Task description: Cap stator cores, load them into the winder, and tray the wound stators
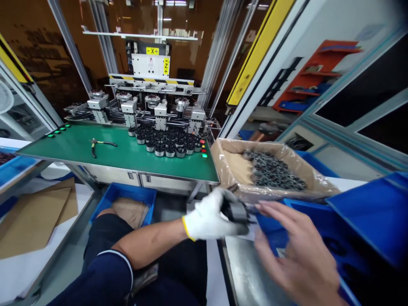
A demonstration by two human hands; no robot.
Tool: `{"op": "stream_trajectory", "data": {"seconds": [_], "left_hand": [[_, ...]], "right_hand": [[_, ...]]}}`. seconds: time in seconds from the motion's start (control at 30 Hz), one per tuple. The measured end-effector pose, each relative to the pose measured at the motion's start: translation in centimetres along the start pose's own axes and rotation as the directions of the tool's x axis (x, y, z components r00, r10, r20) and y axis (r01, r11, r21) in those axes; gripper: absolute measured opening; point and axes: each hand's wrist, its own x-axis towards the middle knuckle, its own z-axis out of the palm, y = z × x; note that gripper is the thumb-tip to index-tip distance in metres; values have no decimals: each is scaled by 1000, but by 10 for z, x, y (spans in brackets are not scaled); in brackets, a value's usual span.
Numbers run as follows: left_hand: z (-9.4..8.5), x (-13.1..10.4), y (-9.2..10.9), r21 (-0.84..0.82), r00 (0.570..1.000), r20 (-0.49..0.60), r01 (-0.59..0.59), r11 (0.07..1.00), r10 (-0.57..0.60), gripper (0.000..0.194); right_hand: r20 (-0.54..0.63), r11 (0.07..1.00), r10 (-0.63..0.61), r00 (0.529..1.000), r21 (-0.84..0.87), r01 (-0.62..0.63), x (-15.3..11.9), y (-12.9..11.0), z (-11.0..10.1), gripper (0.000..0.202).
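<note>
My left hand [210, 214], in a white glove with a yellow cuff, is wrapped round a dark cylindrical part [236, 211] at the centre of the head view. Just to the right, my bare right hand [296, 246] has its fingers and thumb apart, with nothing seen between them; it is somewhat blurred. Its fingertips are near the part's right end. Behind both hands stands a plastic-lined box [232, 170] holding many dark metal parts [274, 170].
Many black and grey round parts [170, 148] stand on a green table [134, 163], with pliers [102, 143] to their left. A machine [161, 111] lines its back edge. Blue bins lie below [110, 193] and at the right [369, 212]; cardboard [35, 212] is at left.
</note>
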Motion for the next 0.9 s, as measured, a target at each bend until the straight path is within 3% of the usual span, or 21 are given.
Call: {"op": "stream_trajectory", "data": {"seconds": [0.07,0.17,0.27,0.37,0.5,0.63,0.73,0.83,0.9], "left_hand": [[-20,-7,10,59,999,-41,-15,998,17,71],[-40,-18,29,221,989,-53,-122,968,137,80],[-41,-25,40,357,971,1,-223,907,238,78],[-37,-29,42,410,972,46,-227,883,229,77],[-47,-28,42,361,937,164,-348,865,308,73],[-61,-23,41,289,846,286,-524,801,450,59],[-62,-20,36,301,797,306,-600,741,521,51],[-59,-22,28,197,796,235,-601,775,558,51],[-58,-25,24,70,826,226,-543,837,517,58]], "right_hand": [[62,997,60,996,50,-63,-1,-3,3,49],[140,986,70,988,140,-89,-4,-9,9,56],[148,980,52,988,181,-78,-7,-15,14,53],[104,978,34,994,202,-55,-8,-19,16,40],[138,950,116,984,274,-150,-9,-23,14,39],[186,923,158,970,321,-212,-17,-23,16,47],[191,919,173,966,322,-228,-23,-20,19,53],[203,878,204,958,394,-271,-21,-19,19,62],[171,876,193,966,414,-248,-15,-19,17,57]]}}
